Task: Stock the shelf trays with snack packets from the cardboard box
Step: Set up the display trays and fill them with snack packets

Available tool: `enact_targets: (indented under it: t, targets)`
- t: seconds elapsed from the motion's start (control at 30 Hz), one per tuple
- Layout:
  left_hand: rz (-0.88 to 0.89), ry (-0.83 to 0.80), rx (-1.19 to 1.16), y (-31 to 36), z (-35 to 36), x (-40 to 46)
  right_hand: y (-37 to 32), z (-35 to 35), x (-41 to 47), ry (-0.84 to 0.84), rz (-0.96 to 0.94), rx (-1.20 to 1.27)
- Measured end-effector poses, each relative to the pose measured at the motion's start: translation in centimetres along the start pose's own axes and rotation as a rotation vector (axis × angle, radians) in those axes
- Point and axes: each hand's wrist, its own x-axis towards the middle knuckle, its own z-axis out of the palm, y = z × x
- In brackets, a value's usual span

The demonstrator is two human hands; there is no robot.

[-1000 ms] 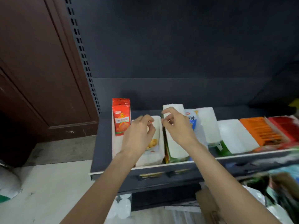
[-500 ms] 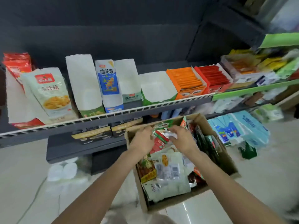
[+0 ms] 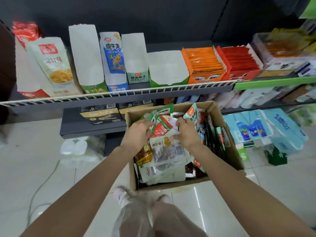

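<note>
An open cardboard box [image 3: 228,132] stands on the floor below the shelf, full of mixed snack packets. My left hand [image 3: 136,135] and my right hand [image 3: 188,134] are both inside it, fingers curled onto a bunch of red-and-green packets [image 3: 161,128] lying between them. A white packet with yellow print [image 3: 166,147] lies just under my hands. On the shelf above stand the trays: a tall empty white tray [image 3: 83,53], a blue-packet tray [image 3: 113,57], a wide empty white tray [image 3: 165,65], an orange tray [image 3: 203,63] and a red tray [image 3: 239,60].
The wire shelf rail [image 3: 119,94] runs just above the box. Black boxes [image 3: 102,115] sit on the lower shelf. Blue tissue packs [image 3: 266,129] and a green carton [image 3: 275,157] crowd the floor at right. Wrapped bottles [image 3: 75,147] and a cable [image 3: 42,182] lie at left.
A second ago both hands were up at a shelf tray. They have dropped into the box, the view swung down with them, and they now close on the red-and-green packets.
</note>
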Motion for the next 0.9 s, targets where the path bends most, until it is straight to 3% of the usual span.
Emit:
enact_targets:
  t: [0.07, 0.2, 0.33, 0.53, 0.7, 0.83, 0.9]
  targets:
    - [0.005, -0.043, 0.05, 0.0, 0.0, -0.7, 0.2, 0.1, -0.3, 0.017, -0.008, -0.021]
    - [-0.007, -0.226, 0.279, 0.3, 0.8, -1.8, 0.1, -0.6, -1.0, -0.139, -0.049, -0.221]
    - [-0.046, -0.18, 0.314, 0.6, 1.4, -1.9, -0.6, -1.7, -0.3, -0.197, -0.017, -0.352]
    - [-0.152, -0.155, 0.223, 1.7, 0.8, -1.3, -0.5, -4.7, 0.2, -0.098, 0.064, -0.064]
    - [-0.015, -0.119, -0.019, 2.5, 1.8, -0.6, 1.1, -7.0, -0.2, 0.134, 0.059, 0.326]
    - [-0.19, -0.145, -0.254, 3.2, 2.0, 0.5, 1.6, -7.9, -0.2, 0.311, 0.112, 0.612]
    - [-0.175, -0.184, -0.187, 3.5, 2.2, 1.0, 1.8, -7.9, -0.1, 0.4, 0.171, 0.717]
